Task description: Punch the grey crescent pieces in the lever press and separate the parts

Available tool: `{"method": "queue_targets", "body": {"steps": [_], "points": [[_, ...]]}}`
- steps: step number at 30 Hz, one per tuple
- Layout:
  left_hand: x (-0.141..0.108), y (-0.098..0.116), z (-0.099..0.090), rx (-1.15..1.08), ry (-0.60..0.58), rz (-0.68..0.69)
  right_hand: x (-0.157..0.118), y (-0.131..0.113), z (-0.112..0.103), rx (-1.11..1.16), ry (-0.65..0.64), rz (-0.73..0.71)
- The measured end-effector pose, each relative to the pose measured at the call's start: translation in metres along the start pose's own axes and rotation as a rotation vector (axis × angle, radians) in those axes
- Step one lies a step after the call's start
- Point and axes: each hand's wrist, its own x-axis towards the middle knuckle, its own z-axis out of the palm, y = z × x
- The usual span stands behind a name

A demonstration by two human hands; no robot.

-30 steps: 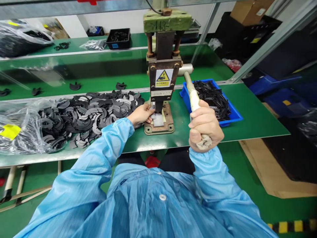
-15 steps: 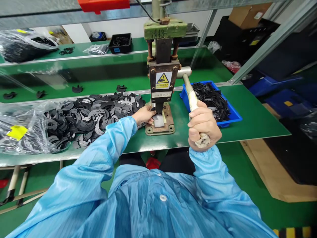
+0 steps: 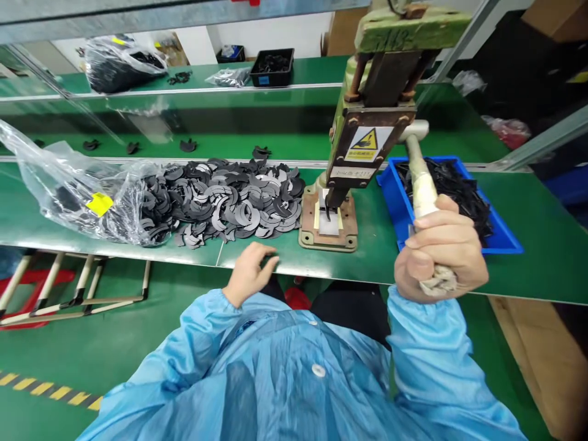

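Observation:
My right hand (image 3: 441, 254) is wrapped round the taped lever (image 3: 420, 174) of a hand press (image 3: 362, 141). My left hand (image 3: 252, 269) hovers over the front edge of the bench, thumb apart from the loosely bent fingers, with nothing seen in it. Under the ram of the press, a small dark curved piece (image 3: 327, 211) stands at the pale plate (image 3: 329, 225) on the base. Left of the press spreads a pile of dark crescent-shaped pieces (image 3: 229, 199), the things nearest my left hand beside the press base.
A blue bin (image 3: 503, 245) of black parts stands right of the press, close behind my right hand. A clear plastic bag (image 3: 73, 202) lies at the pile's left end. Several crescents lie along the strip behind. A black tray (image 3: 272, 78) sits on the far bench.
My left hand has withdrawn from the press base toward me, to the bench's front edge. My right hand still grips the lever. The view has shifted, so the press appears farther right and tilted.

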Motion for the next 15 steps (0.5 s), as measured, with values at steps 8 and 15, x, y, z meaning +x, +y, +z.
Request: {"method": "queue_targets", "body": {"steps": [8, 15], "points": [[0.082, -0.04, -0.035, 0.415, 0.082, 0.053, 0.001, -0.001, 0.002, -0.004, -0.002, 0.006], [0.153, -0.032, -0.021, 0.5, -0.082, 0.16, 0.004, -0.006, -0.001, -0.016, -0.053, 0.017]]}}
